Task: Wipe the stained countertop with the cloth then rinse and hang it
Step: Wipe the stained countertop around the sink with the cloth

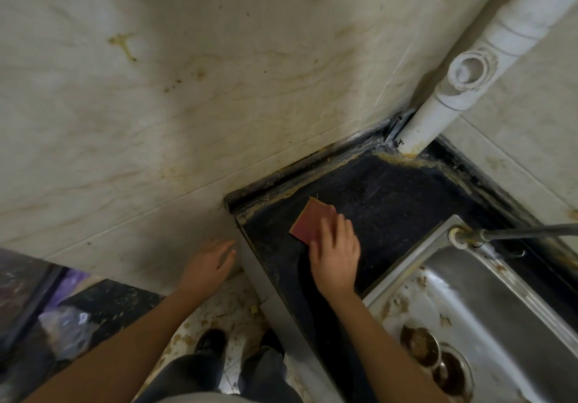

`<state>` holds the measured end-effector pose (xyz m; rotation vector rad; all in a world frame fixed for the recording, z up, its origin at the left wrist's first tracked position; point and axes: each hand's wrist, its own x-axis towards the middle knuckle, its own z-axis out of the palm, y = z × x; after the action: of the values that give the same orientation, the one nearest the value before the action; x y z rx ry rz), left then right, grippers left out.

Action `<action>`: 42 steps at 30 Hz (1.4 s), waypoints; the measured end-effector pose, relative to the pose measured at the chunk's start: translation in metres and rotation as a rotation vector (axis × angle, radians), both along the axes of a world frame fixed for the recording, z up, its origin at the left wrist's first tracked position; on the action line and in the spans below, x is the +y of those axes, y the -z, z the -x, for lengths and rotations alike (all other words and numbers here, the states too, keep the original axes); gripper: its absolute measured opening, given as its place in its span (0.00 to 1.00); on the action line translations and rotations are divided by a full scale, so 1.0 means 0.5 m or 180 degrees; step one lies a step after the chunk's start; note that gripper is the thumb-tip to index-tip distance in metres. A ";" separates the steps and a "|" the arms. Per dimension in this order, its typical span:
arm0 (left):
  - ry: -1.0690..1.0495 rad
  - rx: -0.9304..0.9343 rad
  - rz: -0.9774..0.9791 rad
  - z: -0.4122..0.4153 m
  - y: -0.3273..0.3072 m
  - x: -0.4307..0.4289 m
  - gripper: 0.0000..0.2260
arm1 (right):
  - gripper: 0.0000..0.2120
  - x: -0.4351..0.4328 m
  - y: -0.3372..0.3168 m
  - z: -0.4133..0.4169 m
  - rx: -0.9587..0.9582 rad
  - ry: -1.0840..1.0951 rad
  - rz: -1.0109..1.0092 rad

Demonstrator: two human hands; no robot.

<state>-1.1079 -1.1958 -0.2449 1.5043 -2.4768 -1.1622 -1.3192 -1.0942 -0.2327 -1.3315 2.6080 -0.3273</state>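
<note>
A dark speckled countertop [375, 202] fills the corner between two tiled walls, with yellow-brown grime along its back edges. On its left part lies a reddish cloth [311, 219], flat on the surface. My right hand [336, 252] presses down on the cloth's near end, fingers spread over it. My left hand [211, 261] hangs in the air left of the counter's end, fingers relaxed and holding nothing, close to the tiled wall.
A stainless steel sink [488, 302] sits at the right, dirty, with a small bowl [417, 344] and a drain in it. A tap [513, 233] reaches over it. A white pipe [453, 89] runs down the corner. Stained wall tiles [156, 105] stand behind.
</note>
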 end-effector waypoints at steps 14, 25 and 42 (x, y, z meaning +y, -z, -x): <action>-0.0118 -0.0054 0.0165 0.003 0.024 0.001 0.33 | 0.27 -0.056 0.029 0.258 -0.0578 0.1231 -0.0830; -0.0113 0.0014 0.0939 0.016 0.031 -0.009 0.22 | 0.36 -0.233 0.038 0.250 -0.0262 0.0071 -0.0872; 0.0709 -0.0174 0.0657 0.031 0.025 -0.026 0.23 | 0.39 -0.023 0.025 -0.135 -0.0339 -0.1574 -0.0949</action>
<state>-1.1232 -1.2089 -0.2573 1.2508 -2.7579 -0.8637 -1.2519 -1.1056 -0.2453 -1.7175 2.0463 0.0654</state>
